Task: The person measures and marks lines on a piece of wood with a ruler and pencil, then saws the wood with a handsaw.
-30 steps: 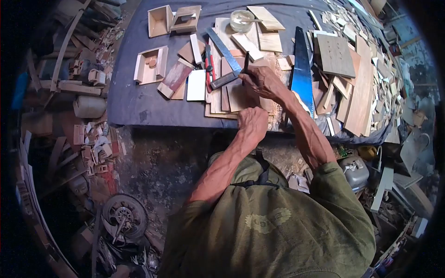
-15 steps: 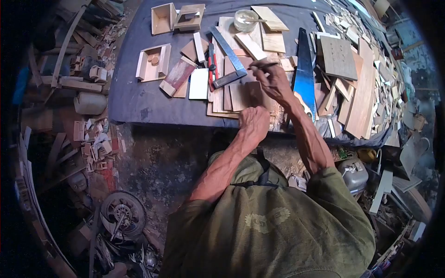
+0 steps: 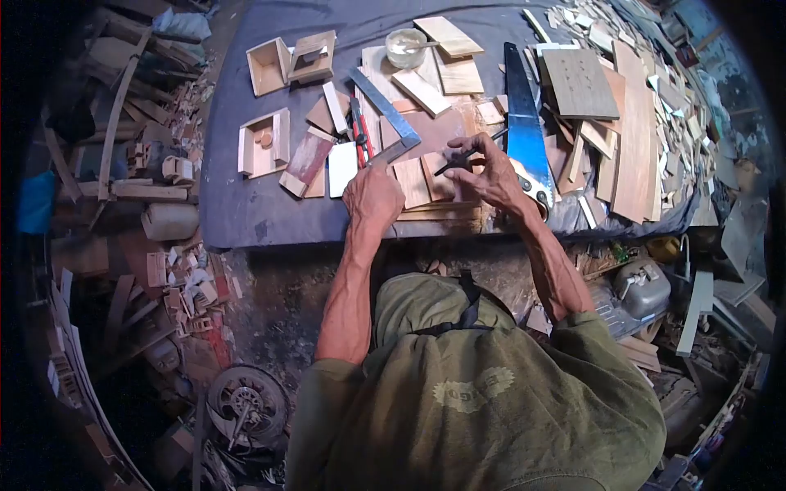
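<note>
My left hand is closed at the near end of a metal try square, its fingertips curled round the dark stock and partly hidden. The square's blade slants up and left over the boards. In my right hand is a slim dark pencil, pinched between thumb and fingers above a thin wooden piece. That piece lies on stacked boards at the table's front edge. Just left of the square rests a red utility knife, beside a white block.
A handsaw lies right of my right hand. Small wooden boxes stand at left, and a glass jar with a stick is at the back. Wood offcuts pile up on the table's right side.
My left hand has moved left from the thin boards to the square's stock. My right hand has come nearer with the pencil, its fingers more spread. The head view has shifted slightly.
</note>
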Motion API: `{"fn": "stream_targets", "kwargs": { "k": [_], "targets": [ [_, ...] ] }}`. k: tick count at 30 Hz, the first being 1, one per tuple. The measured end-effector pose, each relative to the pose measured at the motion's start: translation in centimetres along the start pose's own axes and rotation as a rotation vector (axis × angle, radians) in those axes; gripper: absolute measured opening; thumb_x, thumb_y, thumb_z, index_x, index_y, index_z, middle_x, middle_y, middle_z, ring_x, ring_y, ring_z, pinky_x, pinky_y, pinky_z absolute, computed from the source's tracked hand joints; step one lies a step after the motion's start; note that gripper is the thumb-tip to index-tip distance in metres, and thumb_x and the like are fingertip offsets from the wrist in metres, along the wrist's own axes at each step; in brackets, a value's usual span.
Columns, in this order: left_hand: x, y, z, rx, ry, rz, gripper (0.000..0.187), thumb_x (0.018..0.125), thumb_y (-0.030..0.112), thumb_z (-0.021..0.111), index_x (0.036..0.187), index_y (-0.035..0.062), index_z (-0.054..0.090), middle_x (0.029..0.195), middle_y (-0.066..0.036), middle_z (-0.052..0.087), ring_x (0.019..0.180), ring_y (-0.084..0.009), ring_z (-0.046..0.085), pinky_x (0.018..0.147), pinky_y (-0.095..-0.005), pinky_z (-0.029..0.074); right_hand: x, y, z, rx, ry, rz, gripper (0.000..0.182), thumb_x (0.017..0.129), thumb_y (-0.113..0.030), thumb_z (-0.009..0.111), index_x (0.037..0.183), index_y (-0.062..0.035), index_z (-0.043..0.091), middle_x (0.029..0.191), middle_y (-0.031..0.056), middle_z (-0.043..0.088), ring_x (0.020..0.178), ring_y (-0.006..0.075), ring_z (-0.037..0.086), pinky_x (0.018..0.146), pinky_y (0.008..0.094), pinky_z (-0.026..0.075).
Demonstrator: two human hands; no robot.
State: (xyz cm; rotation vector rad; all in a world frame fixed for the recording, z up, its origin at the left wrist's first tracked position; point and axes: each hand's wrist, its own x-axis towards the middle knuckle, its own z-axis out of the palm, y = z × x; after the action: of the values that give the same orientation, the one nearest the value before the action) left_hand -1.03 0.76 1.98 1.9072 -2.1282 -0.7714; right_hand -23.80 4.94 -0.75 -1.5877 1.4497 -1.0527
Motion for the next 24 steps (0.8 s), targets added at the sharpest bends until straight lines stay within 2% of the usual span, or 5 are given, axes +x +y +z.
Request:
{"fn": "stream_targets", "kwargs": {
  "k": [3,4,7,12,24],
  "targets": [
    [0.0,-1.3,2.0,-0.048,0.148,0.4,0.044,0.077,0.013,0.07,0.119,0.002,0.062,0.119,-0.023,0.064,0.118,-0.0417,0.057,0.098,-0.0474,0.046,-0.2,1.0,0.2,0.064,0.033,-0.02,0.051,0.078,-0.007,0.085,0.112,-0.0037,0.047,0.127,0.0146,0.062,0.115,0.0223,0.062,0.096,0.0353,0.052],
    [-0.1,-1.0,2.3,0.032,0.049,0.444,0.065,0.072,0.019,0.08,0.131,0.0043,0.056,0.137,-0.018,0.052,0.134,-0.0371,0.042,0.106,-0.0482,0.039,-0.3,1.6,0.3,0.114,0.042,-0.021,0.051,0.078,-0.006,0.085,0.113,-0.0036,0.047,0.126,0.0146,0.062,0.115,0.0221,0.062,0.096,0.035,0.052],
    [0.1,0.3,3.6,0.102,0.114,0.622,0.076,0.073,0.027,0.082,0.139,0.0045,0.05,0.14,-0.016,0.049,0.137,-0.0355,0.039,0.108,-0.0556,0.036,-0.5,1.9,0.5,0.269,0.128,0.069,0.048,0.077,-0.004,0.084,0.101,-0.0039,0.043,0.113,0.0142,0.064,0.105,0.0224,0.064,0.09,0.0352,0.055],
    [1.4,0.6,4.1,0.232,-0.022,0.626,0.092,0.078,0.047,0.076,0.15,0.0062,0.036,0.149,-0.013,0.043,0.141,-0.0342,0.036,0.109,-0.0772,0.016,-1.9,1.6,0.4,0.442,0.345,0.252,0.041,0.084,-0.01,0.081,0.09,-0.0051,0.04,0.092,0.0101,0.066,0.078,0.0157,0.065,0.066,0.0305,0.054],
    [7.2,1.6,2.6,-0.052,0.122,0.615,0.103,0.074,0.036,0.078,0.154,0.0005,0.024,0.141,-0.023,0.046,0.136,-0.0372,0.039,0.109,-0.0742,0.018,-3.0,0.8,1.3,0.554,0.529,0.38,0.026,0.101,-0.025,0.062,0.092,-0.0054,0.047,0.092,0.0091,0.069,0.07,0.0108,0.059,0.054,0.0263,0.047]
  ]
}}
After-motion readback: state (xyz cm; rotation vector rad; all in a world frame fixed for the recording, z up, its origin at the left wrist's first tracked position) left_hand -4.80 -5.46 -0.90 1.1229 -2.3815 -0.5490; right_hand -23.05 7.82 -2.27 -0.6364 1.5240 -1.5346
